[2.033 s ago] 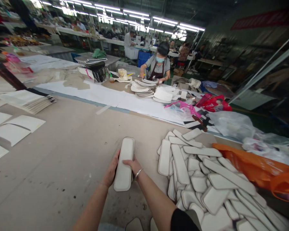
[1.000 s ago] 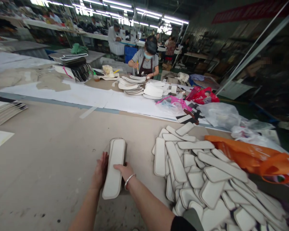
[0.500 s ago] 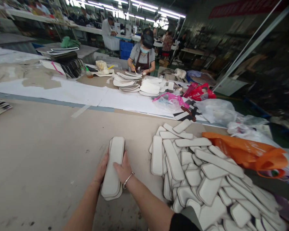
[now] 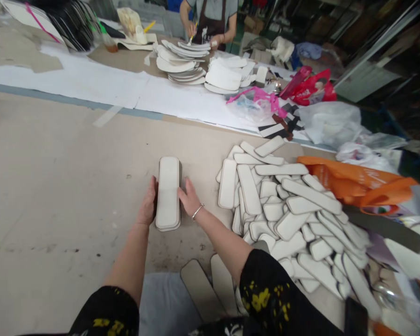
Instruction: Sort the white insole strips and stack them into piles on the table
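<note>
A neat stack of off-white, dark-edged, rounded rectangular pads (image 4: 168, 192) stood on the beige, stained tabletop (image 4: 73, 163), between both hands. The left hand (image 4: 147, 203) was flat alongside the left long edge, fingers extended and close together; whether it pressed the stack could not be told. The right hand (image 4: 190, 198) was spread wide, thumb at the right long edge, fingers clear of it. A loose pile of similar off-white pads (image 4: 297, 205) lay to the right, near a crumpled orange bag (image 4: 357, 179).
</note>
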### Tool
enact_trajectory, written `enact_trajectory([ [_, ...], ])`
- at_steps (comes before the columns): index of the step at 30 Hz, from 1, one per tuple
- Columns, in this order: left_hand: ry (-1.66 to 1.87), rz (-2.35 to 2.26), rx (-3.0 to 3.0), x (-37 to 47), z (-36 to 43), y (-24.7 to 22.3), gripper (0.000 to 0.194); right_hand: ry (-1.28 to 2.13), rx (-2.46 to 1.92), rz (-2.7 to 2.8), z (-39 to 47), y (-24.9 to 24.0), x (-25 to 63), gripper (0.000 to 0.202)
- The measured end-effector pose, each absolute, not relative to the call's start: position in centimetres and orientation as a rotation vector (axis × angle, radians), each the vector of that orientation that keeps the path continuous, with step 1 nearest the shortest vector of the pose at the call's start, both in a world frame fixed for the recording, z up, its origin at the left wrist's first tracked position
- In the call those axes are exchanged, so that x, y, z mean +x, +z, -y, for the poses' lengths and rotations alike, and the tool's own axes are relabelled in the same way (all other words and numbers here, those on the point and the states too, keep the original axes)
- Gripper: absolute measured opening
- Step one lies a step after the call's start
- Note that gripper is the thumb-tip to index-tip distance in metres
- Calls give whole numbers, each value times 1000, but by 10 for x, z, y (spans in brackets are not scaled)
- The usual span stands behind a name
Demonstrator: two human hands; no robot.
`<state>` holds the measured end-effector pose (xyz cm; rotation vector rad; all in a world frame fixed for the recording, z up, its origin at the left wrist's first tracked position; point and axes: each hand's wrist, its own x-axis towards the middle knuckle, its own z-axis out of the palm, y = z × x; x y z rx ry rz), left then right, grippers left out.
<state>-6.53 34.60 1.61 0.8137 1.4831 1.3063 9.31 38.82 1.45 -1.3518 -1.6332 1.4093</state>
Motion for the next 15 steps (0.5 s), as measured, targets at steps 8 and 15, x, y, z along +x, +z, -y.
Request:
enact_trajectory([
  [8,1656,-1873,211,-43,-236,27,43,1246,-1624,1655,-310,39,224,33],
  [15,830,-1816,609,30,-80,18,47,1205,-1906,1666,-159,53,332,23],
])
